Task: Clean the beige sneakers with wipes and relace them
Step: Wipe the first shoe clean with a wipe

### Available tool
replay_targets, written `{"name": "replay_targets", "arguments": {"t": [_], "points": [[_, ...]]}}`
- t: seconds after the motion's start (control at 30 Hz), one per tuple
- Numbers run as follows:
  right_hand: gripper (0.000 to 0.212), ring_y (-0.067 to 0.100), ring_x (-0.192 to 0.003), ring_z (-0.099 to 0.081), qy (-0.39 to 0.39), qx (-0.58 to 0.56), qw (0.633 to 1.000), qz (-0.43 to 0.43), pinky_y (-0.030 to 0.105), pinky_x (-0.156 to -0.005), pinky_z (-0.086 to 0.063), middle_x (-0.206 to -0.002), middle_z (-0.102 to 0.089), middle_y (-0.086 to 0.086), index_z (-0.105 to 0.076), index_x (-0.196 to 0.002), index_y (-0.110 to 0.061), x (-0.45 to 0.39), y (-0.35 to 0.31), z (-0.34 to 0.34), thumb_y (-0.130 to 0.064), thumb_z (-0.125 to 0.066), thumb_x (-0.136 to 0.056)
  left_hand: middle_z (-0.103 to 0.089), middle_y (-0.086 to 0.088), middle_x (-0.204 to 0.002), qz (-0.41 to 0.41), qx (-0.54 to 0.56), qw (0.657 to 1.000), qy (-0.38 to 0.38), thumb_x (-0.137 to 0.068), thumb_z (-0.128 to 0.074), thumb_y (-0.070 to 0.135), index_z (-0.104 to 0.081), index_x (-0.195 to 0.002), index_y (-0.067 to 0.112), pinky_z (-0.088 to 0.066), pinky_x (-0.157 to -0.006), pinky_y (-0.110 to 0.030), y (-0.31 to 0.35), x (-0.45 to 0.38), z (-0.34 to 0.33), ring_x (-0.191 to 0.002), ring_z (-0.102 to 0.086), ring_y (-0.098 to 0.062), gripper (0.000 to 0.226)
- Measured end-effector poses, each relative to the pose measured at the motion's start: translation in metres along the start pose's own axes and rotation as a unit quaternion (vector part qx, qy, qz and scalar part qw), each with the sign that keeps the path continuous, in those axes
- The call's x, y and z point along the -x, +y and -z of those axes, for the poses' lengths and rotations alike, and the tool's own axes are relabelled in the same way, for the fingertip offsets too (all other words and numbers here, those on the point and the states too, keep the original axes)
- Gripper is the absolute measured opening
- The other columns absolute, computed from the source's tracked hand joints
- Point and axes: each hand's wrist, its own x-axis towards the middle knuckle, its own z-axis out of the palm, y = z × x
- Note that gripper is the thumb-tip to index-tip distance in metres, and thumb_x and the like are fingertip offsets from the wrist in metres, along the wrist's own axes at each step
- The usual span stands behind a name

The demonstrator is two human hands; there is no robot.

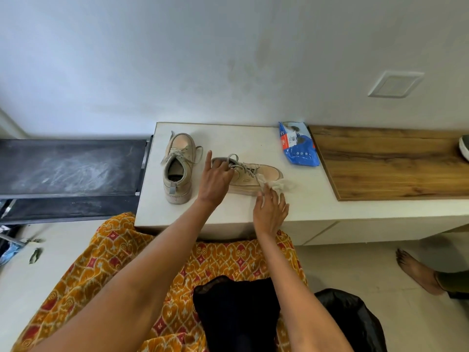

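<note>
At the far left, beside the table [314,207], a dark folding cot [71,168] stands with nothing of the task on it. On the pale table top the left sneaker [179,166] sits upright on its sole, heel towards the person and toe towards the wall, so its long axis runs front to back; its laces are threaded and lie loose over the tongue. It looks parked there out of the way, though I cannot tell whether it has been wiped.

Next, the left hand [215,180] rests on the collar and laces of the right sneaker [250,177], forefinger raised, the other fingers curled over the heel end, probably to hold the shoe steady. This sneaker lies across the table, heel to the left and toe to the right, its near side facing the person.

The right hand [270,209] pinches a crumpled used wipe [279,185] between its fingertips and holds it against the shoe's side near the toe, the remaining fingers spread loosely; wiping seems to be the step in hand.

Further right, near the wall, the blue wipes packet [298,144] lies flat within reach, just beside a wooden panel [393,163].
</note>
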Motion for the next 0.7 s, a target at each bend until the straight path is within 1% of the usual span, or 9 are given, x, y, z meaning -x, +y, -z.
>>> {"name": "replay_targets", "arguments": {"t": [0.1, 0.23, 0.33, 0.43, 0.5, 0.53, 0.6, 0.67, 0.7], "points": [[0.048, 0.028, -0.145, -0.014, -0.049, -0.01, 0.998, -0.03, 0.051, -0.115, -0.008, -0.152, -0.035, -0.001, -0.035, -0.145, -0.026, -0.02, 0.011, 0.007, -0.043, -0.032, -0.1, -0.066, -0.002, -0.084, 0.0, 0.004, 1.0, -0.013, -0.067, -0.077, 0.006, -0.072, -0.082, 0.019, -0.018, -0.112, -0.053, 0.002, 0.001, -0.002, -0.091, -0.062, -0.027, 0.02], [0.054, 0.026, -0.146, -0.005, -0.077, -0.085, 0.99, -0.087, 0.051, -0.116, -0.003, -0.157, -0.021, 0.002, -0.024, -0.149, -0.024, -0.02, -0.012, 0.001, -0.046, -0.027, -0.1, -0.067, -0.005, -0.084, 0.022, 0.043, 0.999, -0.006, -0.066, -0.077, 0.005, -0.073, -0.08, 0.016, -0.032, -0.106, -0.042, 0.012, 0.002, -0.005, -0.09, -0.063, -0.026, 0.018], [0.057, 0.024, -0.146, -0.009, -0.076, -0.086, 0.991, -0.065, 0.049, -0.116, -0.007, -0.157, -0.023, 0.002, -0.024, -0.15, -0.022, 0.01, -0.038, -0.012, -0.049, -0.028, -0.099, -0.068, -0.005, -0.083, 0.023, 0.059, 0.998, -0.011, -0.066, -0.077, 0.006, -0.072, -0.075, 0.015, -0.03, -0.096, -0.036, 0.015, 0.0, -0.006, -0.087, -0.063, -0.026, 0.014], [0.064, 0.02, -0.147, -0.007, -0.11, -0.095, 0.989, -0.033, 0.045, -0.117, -0.002, -0.156, -0.025, 0.001, -0.029, -0.148, -0.019, 0.039, -0.054, -0.025, -0.054, -0.019, -0.095, -0.068, -0.005, -0.087, 0.02, 0.06, 0.998, -0.014, -0.066, -0.077, 0.008, -0.073, -0.078, 0.016, -0.027, -0.097, -0.037, 0.014, 0.002, -0.004, -0.091, -0.063, -0.026, 0.015], [0.055, 0.019, -0.146, -0.009, -0.124, -0.103, 0.986, -0.031, 0.043, -0.117, -0.002, -0.154, -0.028, 0.001, -0.037, -0.144, -0.019, 0.038, -0.051, -0.026, -0.048, -0.025, -0.099, -0.068, -0.004, -0.088, 0.013, 0.06, 0.998, -0.013, -0.066, -0.077, 0.007, -0.073, -0.08, 0.017, -0.027, -0.098, -0.038, 0.011, 0.002, 0.0, -0.091, -0.063, -0.026, 0.018], [0.048, 0.019, -0.146, -0.013, -0.115, -0.107, 0.987, -0.022, 0.042, -0.117, -0.005, -0.152, -0.032, 0.002, -0.04, -0.142, -0.018, 0.034, -0.047, -0.023, -0.041, -0.03, -0.101, -0.068, -0.005, -0.086, 0.001, 0.059, 0.998, -0.012, -0.066, -0.077, 0.007, -0.073, -0.081, 0.018, -0.03, -0.097, -0.039, 0.008, 0.002, 0.001, -0.089, -0.063, -0.027, 0.019], [0.041, 0.023, -0.14, -0.028, -0.084, -0.132, 0.988, -0.003, 0.04, -0.115, -0.021, -0.145, -0.043, 0.006, -0.044, -0.139, -0.014, 0.02, -0.036, -0.016, -0.028, -0.04, -0.1, -0.066, -0.005, -0.084, -0.028, 0.052, 0.998, -0.01, -0.069, -0.076, 0.007, -0.074, -0.084, 0.019, -0.041, -0.09, -0.04, -0.001, 0.002, 0.002, -0.082, -0.06, -0.027, 0.019], [0.036, 0.025, -0.126, -0.045, -0.057, -0.194, 0.979, -0.038, 0.03, -0.1, -0.039, -0.132, -0.053, 0.009, -0.05, -0.131, -0.009, -0.001, -0.028, -0.004, -0.017, -0.049, -0.096, -0.064, -0.006, -0.091, -0.025, 0.064, 0.997, -0.024, -0.073, -0.074, 0.007, -0.073, -0.09, 0.017, -0.047, -0.077, -0.036, -0.008, 0.006, 0.002, -0.079, -0.056, -0.025, 0.02], [0.031, 0.026, -0.117, -0.051, -0.043, -0.218, 0.973, -0.063, 0.026, -0.09, -0.042, -0.124, -0.055, 0.011, -0.055, -0.124, -0.006, -0.013, -0.026, 0.002, -0.013, -0.053, -0.094, -0.065, -0.006, -0.097, -0.01, 0.077, 0.996, -0.034, -0.075, -0.073, 0.007, -0.073, -0.093, 0.016, -0.048, -0.071, -0.034, -0.008, 0.008, 0.002, -0.082, -0.056, -0.025, 0.02]]}}
